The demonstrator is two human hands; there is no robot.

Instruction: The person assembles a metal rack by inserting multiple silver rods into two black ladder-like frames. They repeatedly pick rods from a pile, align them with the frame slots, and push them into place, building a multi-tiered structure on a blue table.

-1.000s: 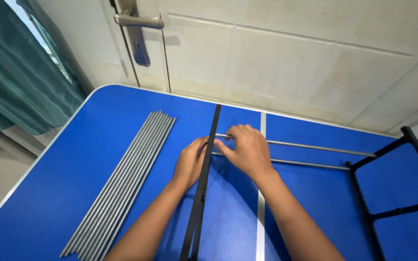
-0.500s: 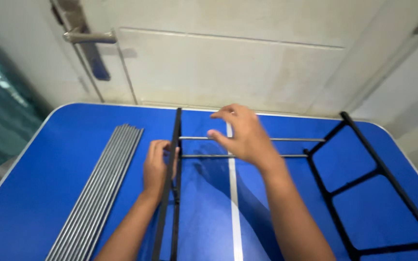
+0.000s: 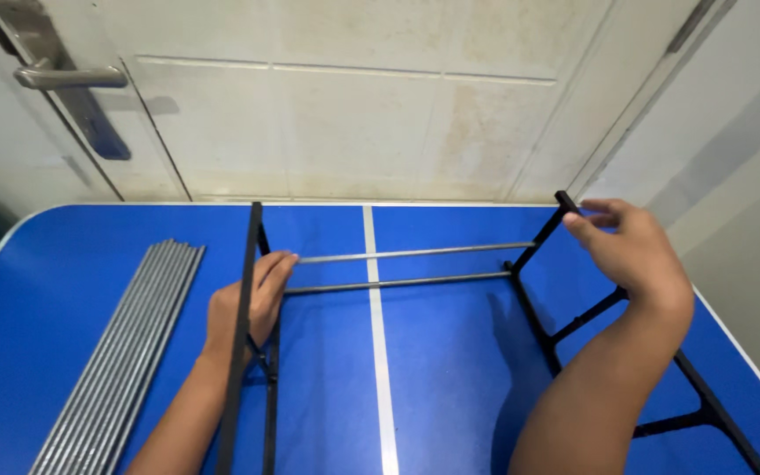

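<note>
Left hand (image 3: 244, 308) resting against left black frame (image 3: 241, 334), fingers loosely curled, fingertips touching the near ends of the two thin metal rods (image 3: 402, 268); firm grip not discernible. Right hand (image 3: 633, 251) partly closed on the far upper end of right black frame (image 3: 556, 330), thumb and forefinger pinching its top bar near the far right corner of the blue table (image 3: 63, 290). Rods lying parallel, spanning from left frame to right frame across the white centre line of the table, toward its far edge. Bundle of grey metal rods (image 3: 120, 352) lying side by side near the left edge of the table, well apart from both hands. Pale door (image 3: 354, 97) with lever handle (image 3: 68, 77) beyond the far edge.
</note>
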